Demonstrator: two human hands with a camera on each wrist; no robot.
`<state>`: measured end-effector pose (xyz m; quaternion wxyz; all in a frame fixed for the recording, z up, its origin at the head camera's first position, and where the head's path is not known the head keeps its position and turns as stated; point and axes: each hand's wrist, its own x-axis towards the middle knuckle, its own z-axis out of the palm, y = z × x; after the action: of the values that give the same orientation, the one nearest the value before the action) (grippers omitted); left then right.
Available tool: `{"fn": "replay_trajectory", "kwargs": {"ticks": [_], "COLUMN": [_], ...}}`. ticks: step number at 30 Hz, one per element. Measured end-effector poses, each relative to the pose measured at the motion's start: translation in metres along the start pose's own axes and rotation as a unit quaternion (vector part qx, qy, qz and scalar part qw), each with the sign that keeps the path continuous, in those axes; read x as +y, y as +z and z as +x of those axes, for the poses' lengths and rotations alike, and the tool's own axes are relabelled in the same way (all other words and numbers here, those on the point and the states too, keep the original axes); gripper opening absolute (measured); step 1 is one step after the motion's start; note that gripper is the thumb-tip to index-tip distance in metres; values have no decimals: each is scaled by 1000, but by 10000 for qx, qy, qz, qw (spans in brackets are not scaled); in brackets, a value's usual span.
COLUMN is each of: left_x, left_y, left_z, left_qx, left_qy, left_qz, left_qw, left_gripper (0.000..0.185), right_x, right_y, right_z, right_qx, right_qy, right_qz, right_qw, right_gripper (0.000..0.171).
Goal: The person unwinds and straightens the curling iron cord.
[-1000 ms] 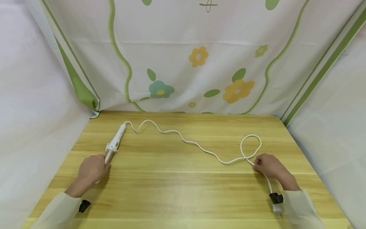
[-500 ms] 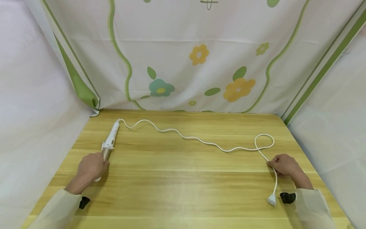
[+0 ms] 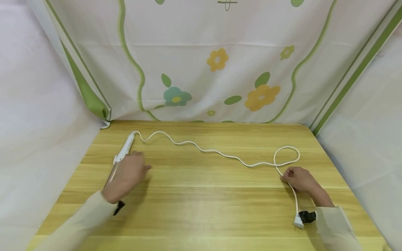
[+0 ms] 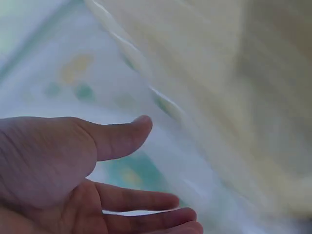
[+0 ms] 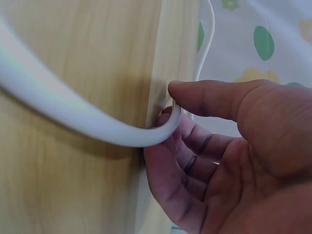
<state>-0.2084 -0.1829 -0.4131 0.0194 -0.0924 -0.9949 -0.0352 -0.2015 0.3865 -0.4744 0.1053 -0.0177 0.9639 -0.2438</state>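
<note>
A white curling iron [image 3: 126, 147] lies on the left of the table, its metallic barrel [image 3: 111, 175] angled toward the near left. My left hand [image 3: 127, 176], blurred in the head view, is over and just right of the barrel. In the left wrist view its thumb [image 4: 122, 139] and fingers are extended and hold nothing. A wavy white cord [image 3: 216, 151] runs from the handle to the right and makes one loop. Past the loop, my right hand [image 3: 298, 179] pinches the cord between thumb and curled fingers. The white plug [image 3: 298, 222] hangs or lies near the right wrist.
The wood-grain table [image 3: 201, 209] has a floral curtain [image 3: 194, 62] along its back edge. White cloth walls stand left [image 3: 47, 122] and right [image 3: 364, 157]. A black wrist mount [image 3: 307, 217] sits close to the plug.
My left hand has let go of the curling iron's barrel and moved right and away from me. My right hand drew the cord right, then shifted slightly back left, still pinching it.
</note>
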Motion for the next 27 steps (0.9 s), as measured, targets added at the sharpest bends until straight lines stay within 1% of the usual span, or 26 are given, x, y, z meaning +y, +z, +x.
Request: {"fn": "replay_trajectory", "kwargs": {"ticks": [2, 4, 5, 7, 9, 11, 12, 14, 17, 19, 21, 24, 25, 27], "left_x": [40, 80, 99, 134, 165, 193, 207, 232, 267, 284, 297, 309, 311, 315], "left_y": [-2, 1, 3, 12, 26, 41, 47, 58, 68, 73, 77, 81, 81, 82], "left_z": [17, 36, 46, 66, 84, 97, 102, 109, 114, 117, 118, 120, 120, 121], "left_qx": [87, 76, -2, -116, -186, -382, -474, -646, -746, -779, -748, -613, -547, -470], "left_qy": [527, 1180, 1480, 2099, 2683, 3002, 3116, 3263, 3356, 3357, 3335, 3282, 3277, 3256], "left_qz": [64, -61, -199, -512, -851, -1061, -1131, -1127, -898, -698, -554, -435, -429, -399], "left_qw": [9986, 9930, 9888, 9763, 9594, 9472, 9423, 9363, 9348, 9362, 9381, 9416, 9422, 9435], "left_gripper": [34, 30, 29, 30, 37, 43, 44, 47, 49, 46, 38, 19, 16, 16], "right_x": [-1, -2, -4, -7, -12, -17, -19, -22, -25, -25, -25, -24, -24, -24], "right_y": [0, 0, 1, 2, 4, 6, 7, 10, 12, 13, 14, 14, 14, 14], "right_z": [-2, -2, -3, -2, -2, -1, -2, -1, -1, -1, 0, 0, 0, -1], "right_qx": [30, 60, 80, 106, 133, 102, 81, 62, 53, 70, 61, 79, 92, 121], "right_qy": [-3, 0, -15, -130, -261, -369, -406, -402, -378, -368, -355, -389, -404, -434], "right_qz": [-6, -6, -7, 18, 39, 93, 123, 166, 222, 240, 255, 225, 228, 208], "right_qw": [10000, 10000, 10000, 9999, 9996, 9992, 9991, 9990, 9990, 9990, 9990, 9990, 9989, 9988], "right_gripper": [20, 19, 19, 19, 18, 18, 17, 16, 16, 16, 17, 18, 18, 18]}}
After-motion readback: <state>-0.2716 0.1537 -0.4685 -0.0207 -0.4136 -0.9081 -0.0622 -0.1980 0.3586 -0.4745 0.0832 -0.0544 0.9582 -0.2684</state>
